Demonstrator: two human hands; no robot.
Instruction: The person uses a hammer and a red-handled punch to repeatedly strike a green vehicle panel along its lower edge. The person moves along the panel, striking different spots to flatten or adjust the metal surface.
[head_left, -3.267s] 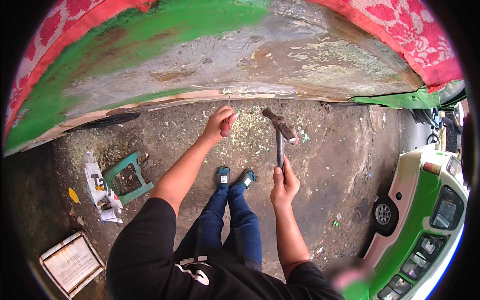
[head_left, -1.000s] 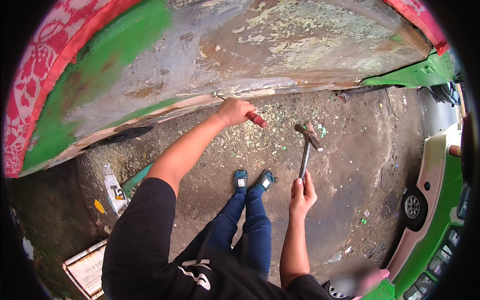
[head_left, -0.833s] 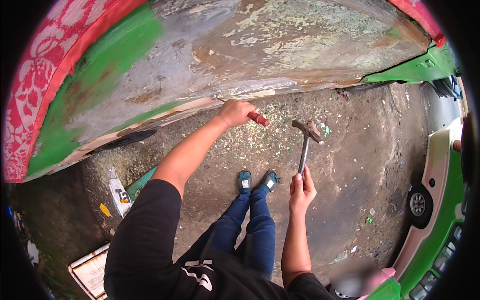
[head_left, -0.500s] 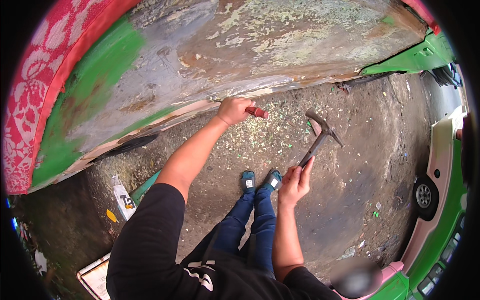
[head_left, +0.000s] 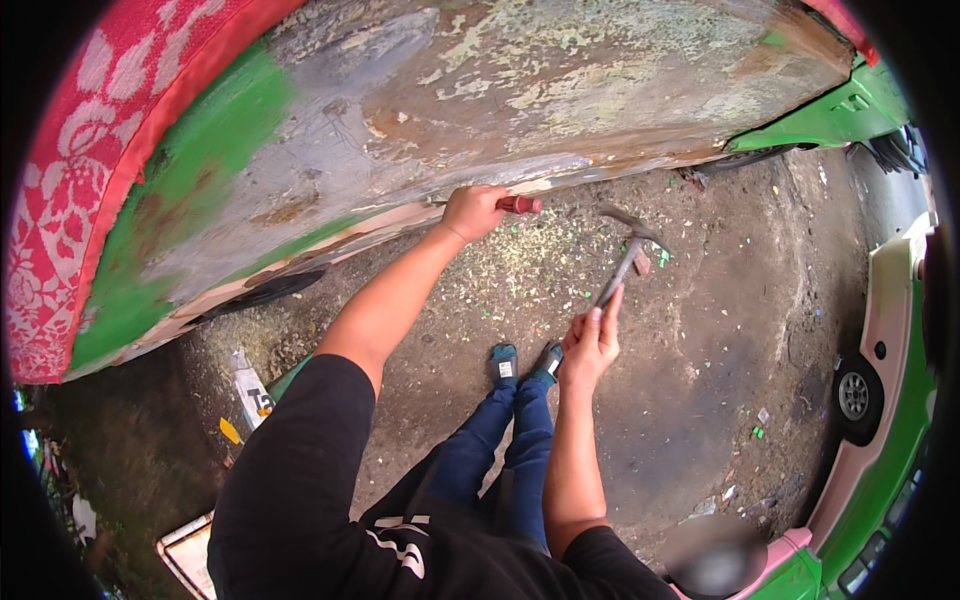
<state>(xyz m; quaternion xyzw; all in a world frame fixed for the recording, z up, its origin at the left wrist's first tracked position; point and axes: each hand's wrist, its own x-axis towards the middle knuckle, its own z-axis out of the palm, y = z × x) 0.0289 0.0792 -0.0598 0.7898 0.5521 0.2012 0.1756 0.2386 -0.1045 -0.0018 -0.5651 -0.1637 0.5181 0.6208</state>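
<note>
My left hand (head_left: 474,213) is wrapped round a red-handled tool (head_left: 520,205), and its thin shaft points left along the lower edge of the car body panel (head_left: 480,110). Whether it is a screwdriver or a chisel I cannot tell. The panel is scraped and patchy, with grey, rust-brown and pale flaking areas and green paint at the left. In my right hand (head_left: 591,350) is a hammer (head_left: 622,268), gripped by its dark handle. The hammer's slightly blurred head is raised to the right of the red handle, apart from it.
Pale and green paint chips litter the ground (head_left: 530,250) under the panel. A red patterned cloth (head_left: 90,170) covers the car's left end. At the right stands a green and pink vehicle (head_left: 870,460). A white bag (head_left: 250,385) lies at the left; a board (head_left: 187,560) lies below it.
The hammer head has swung up and left, nearer the red handle. My left hand has shifted slightly right and up, still holding the tool; the whole view has shifted a little too.
</note>
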